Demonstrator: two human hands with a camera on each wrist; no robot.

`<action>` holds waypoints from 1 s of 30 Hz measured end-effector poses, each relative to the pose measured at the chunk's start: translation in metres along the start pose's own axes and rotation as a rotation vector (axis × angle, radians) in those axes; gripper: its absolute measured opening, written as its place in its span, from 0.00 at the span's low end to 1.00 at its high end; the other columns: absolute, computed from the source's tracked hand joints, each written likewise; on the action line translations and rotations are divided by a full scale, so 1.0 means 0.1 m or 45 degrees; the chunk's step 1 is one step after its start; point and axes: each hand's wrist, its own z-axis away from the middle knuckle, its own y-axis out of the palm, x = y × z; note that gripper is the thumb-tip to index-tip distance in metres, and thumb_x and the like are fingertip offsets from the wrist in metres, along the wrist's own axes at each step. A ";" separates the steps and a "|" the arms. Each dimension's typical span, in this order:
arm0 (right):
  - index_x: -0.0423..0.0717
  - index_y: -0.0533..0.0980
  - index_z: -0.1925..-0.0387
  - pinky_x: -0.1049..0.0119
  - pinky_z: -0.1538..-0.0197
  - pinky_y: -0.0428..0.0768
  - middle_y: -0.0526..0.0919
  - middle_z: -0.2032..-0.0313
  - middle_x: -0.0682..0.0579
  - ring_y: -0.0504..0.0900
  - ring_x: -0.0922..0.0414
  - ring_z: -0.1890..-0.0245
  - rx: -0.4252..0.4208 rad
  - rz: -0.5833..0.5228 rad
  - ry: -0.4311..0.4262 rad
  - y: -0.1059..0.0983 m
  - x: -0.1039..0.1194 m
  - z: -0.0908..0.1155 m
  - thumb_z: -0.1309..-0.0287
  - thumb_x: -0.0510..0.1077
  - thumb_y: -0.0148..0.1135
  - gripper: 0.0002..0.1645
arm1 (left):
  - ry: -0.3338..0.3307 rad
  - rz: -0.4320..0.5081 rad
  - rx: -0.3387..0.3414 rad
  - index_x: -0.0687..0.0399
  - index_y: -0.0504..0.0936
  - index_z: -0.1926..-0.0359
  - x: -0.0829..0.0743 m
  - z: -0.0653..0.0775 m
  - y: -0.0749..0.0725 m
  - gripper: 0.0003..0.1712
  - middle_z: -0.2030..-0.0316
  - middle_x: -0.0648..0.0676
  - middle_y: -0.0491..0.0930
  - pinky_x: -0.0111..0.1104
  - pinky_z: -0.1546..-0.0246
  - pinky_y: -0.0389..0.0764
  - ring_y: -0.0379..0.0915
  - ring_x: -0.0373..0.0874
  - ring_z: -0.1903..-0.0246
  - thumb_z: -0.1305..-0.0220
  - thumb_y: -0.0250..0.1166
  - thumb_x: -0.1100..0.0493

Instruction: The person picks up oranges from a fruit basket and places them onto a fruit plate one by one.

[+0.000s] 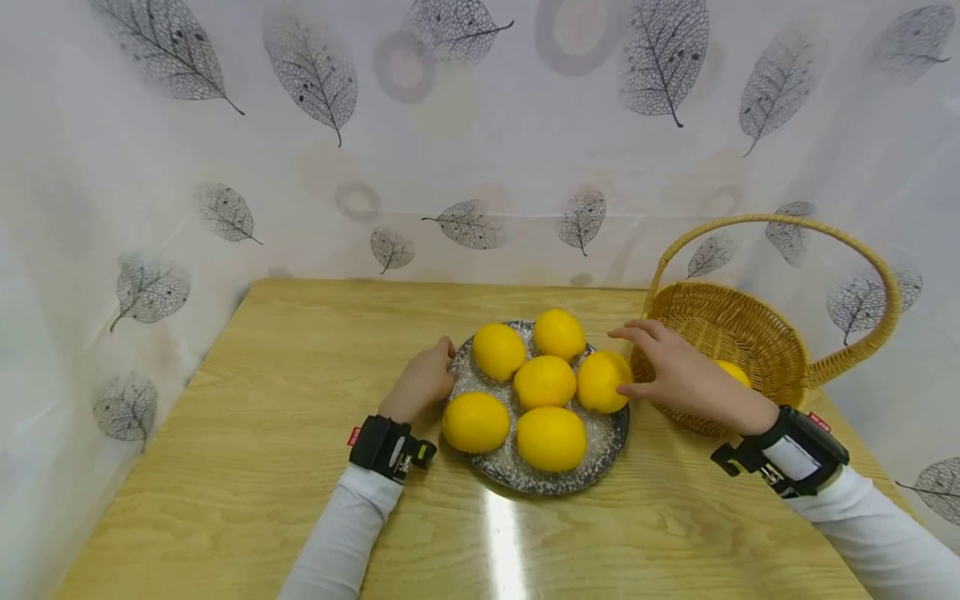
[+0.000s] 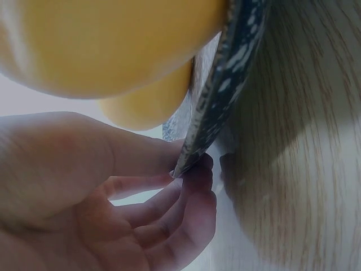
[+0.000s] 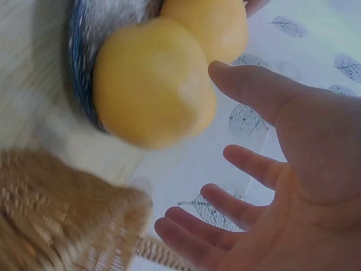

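A round speckled grey plate [image 1: 525, 478] with a dark rim carries several yellow lemons, one in the middle and the others around it. My left hand [image 1: 422, 382] grips the plate's left edge; in the left wrist view the thumb lies on the rim [image 2: 217, 93] and the curled fingers are beneath it. At the plate's right side, my right hand [image 1: 686, 375] is spread beside the rightmost lemon [image 1: 602, 382]. In the right wrist view a gap shows between the thumb and fingers, and that lemon [image 3: 149, 84] is not held.
A wicker basket [image 1: 776, 342] with a tall arched handle [image 1: 795, 220] stands right of the plate, partly behind my right forearm. Another lemon [image 1: 733, 372] lies inside it. The wooden table [image 1: 300, 400] backs onto a leaf-patterned white curtain [image 1: 487, 150].
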 end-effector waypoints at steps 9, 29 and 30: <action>0.43 0.61 0.25 0.33 0.40 0.74 0.62 0.30 0.28 0.68 0.29 0.35 0.069 0.045 0.057 -0.34 -0.19 -0.08 0.38 0.53 0.70 0.46 | 0.005 -0.004 0.004 0.60 0.70 0.40 0.00 -0.03 -0.03 0.17 0.49 0.63 0.81 0.38 0.60 0.75 0.74 0.51 0.60 0.25 0.58 0.61; 0.32 0.67 0.32 0.33 0.41 0.74 0.70 0.35 0.23 0.68 0.24 0.36 0.363 0.011 0.179 -0.45 -1.10 -0.20 0.36 0.55 0.67 0.41 | 0.005 -0.011 -0.003 0.61 0.70 0.40 -0.01 0.00 -0.01 0.18 0.53 0.62 0.82 0.37 0.62 0.74 0.73 0.50 0.63 0.26 0.59 0.62; 0.32 0.67 0.32 0.34 0.41 0.74 0.70 0.36 0.23 0.69 0.24 0.36 0.403 -0.005 0.182 -0.46 -1.13 -0.21 0.36 0.55 0.67 0.41 | 0.006 -0.011 -0.003 0.61 0.70 0.40 -0.01 0.00 -0.01 0.17 0.53 0.62 0.82 0.37 0.62 0.74 0.73 0.50 0.63 0.26 0.59 0.62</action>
